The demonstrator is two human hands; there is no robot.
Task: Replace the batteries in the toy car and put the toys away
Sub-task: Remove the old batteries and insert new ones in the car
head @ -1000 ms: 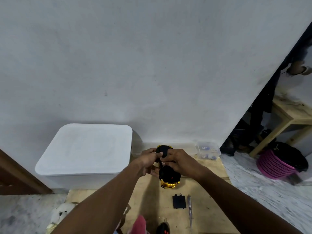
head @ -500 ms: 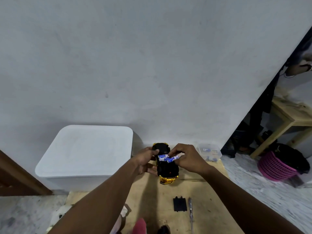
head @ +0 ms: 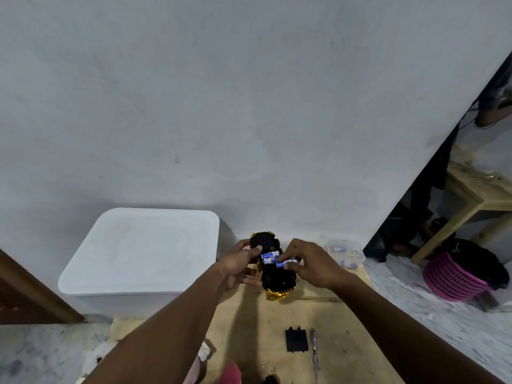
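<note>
Left hand: Our left hand (head: 238,263) grasps the toy car (head: 277,278). The fingers curl under its side and the thumb lies across the black underside.
Right hand: Our right hand (head: 311,263) pinches a blue-and-white battery (head: 288,263) between thumb and fingertips. The battery lies at a slant over the car's open compartment.
Toy car: It sits belly-up between our two hands, over the wooden board (head: 243,328), with its gold nose pointing back toward us. We cannot tell whether the nose rests on the board.
Seated batteries: More blue-and-white cells (head: 269,256) lie in the compartment, just left of the pinched battery. We cannot tell whether they touch it.
Battery cover: The black cover (head: 296,340) lies flat on the board, nearer to us than the grip and well apart from the car.
Screwdriver: The screwdriver (head: 314,353) lies just beside the cover's right edge, pointing along the board.
Storage box: A white lidded box (head: 138,253) stands to the left of our left hand, against the wall.
Clear container: A small clear tub (head: 346,253) sits just beyond our right hand. Its contents are too blurred to name.
Pink basket: A pink basket (head: 454,278) stands on the floor, far to the right of the grip.
</note>
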